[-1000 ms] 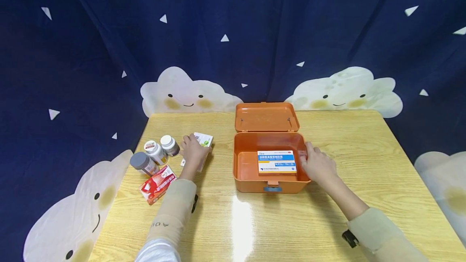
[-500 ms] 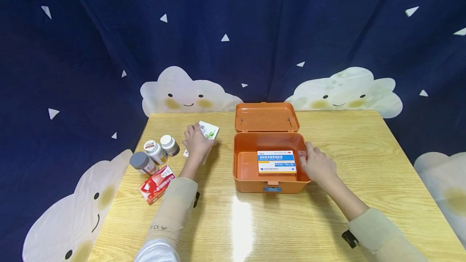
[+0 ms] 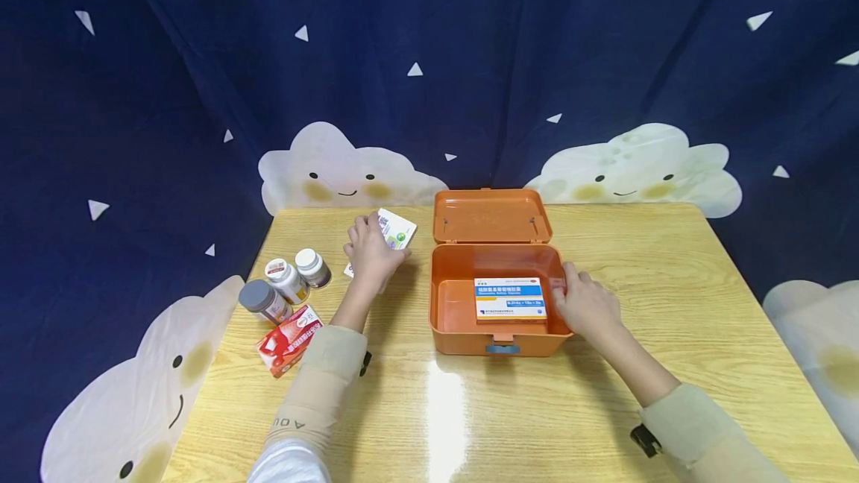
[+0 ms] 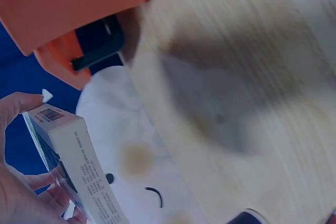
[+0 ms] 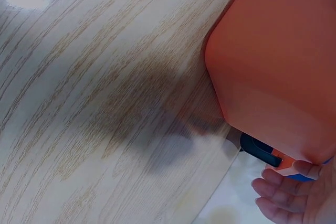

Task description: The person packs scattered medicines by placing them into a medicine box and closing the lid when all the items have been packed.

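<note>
My left hand (image 3: pixel 373 253) holds a white medicine box (image 3: pixel 397 230) with a green mark. In the left wrist view the carton (image 4: pixel 89 169) sits between thumb and fingers, tilted and above the tabletop. An orange storage box (image 3: pixel 463 343) stands with its lid (image 3: pixel 490 216) laid back. At its right wall my right hand (image 3: pixel 589 305) grips the rim, thumb on the inner side. The right wrist view has the other fingers (image 5: pixel 281 195) loosely bent outside the box. Inside lies a blue-and-white medicine box (image 3: pixel 510 299).
Left on the wooden table (image 3: pixel 403 408) stand a grey-capped bottle (image 3: pixel 265 302), a white-capped bottle (image 3: pixel 287 282) and a smaller white-capped bottle (image 3: pixel 313 268). A red medicine box (image 3: pixel 290 341) lies in front of them. Behind the table hangs a dark blue curtain (image 3: pixel 376 36).
My left hand has moved right and toward the back with the white medicine box, away from the bottles. My right hand and the orange storage box have stayed put.
</note>
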`<state>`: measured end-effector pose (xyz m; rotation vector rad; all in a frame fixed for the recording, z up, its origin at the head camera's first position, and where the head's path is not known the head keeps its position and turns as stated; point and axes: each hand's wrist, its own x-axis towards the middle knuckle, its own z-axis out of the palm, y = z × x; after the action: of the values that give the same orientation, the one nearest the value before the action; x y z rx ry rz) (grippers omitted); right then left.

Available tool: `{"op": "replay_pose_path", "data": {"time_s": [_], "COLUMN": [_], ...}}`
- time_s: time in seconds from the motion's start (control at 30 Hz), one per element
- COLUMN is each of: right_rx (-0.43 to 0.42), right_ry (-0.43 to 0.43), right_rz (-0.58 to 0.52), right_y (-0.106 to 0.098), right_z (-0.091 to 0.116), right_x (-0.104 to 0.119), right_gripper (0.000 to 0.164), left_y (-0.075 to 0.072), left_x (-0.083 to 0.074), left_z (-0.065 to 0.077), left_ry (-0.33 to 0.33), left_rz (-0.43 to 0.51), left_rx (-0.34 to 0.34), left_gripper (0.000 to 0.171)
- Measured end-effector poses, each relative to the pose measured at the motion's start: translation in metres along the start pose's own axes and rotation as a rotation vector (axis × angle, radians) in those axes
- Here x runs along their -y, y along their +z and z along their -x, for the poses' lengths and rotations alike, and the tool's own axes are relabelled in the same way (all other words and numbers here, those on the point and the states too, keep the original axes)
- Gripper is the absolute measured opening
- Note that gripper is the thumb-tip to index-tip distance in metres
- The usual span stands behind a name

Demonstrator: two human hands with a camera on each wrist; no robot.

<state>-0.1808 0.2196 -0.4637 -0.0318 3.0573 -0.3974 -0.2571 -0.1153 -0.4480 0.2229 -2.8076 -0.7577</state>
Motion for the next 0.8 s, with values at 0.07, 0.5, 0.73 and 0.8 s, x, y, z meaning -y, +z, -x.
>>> {"op": "replay_pose_path", "data": {"time_s": [0.07, 0.5, 0.73, 0.8], "right_rx": [-0.004, -0.013, -0.039, -0.042], "right_ry": [-0.001, 0.003, -0.008, -0.008], "right_rz": [0.005, 0.038, 0.048, 0.050], "right_y": [0.000, -0.001, 0.001, 0.001], "right_z": [0.000, 0.001, 0.002, 0.002], "right_x": [0.000, 0.001, 0.000, 0.000], "right_gripper": [0.043, 0.044, 0.043, 0.044], "left_y": [-0.003, -0.014, -0.017, -0.016], "left_x": [-0.006, -0.046, -0.064, -0.068], "left_z": [0.001, 0.011, 0.018, 0.020], "left_ry": [0.020, 0.194, 0.285, 0.309], "left_rz": [0.004, -0.020, -0.056, -0.068], "left_rx": [-0.003, 0.063, 0.129, 0.143], "left_gripper": [0.090, 0.091, 0.088, 0.088]}}
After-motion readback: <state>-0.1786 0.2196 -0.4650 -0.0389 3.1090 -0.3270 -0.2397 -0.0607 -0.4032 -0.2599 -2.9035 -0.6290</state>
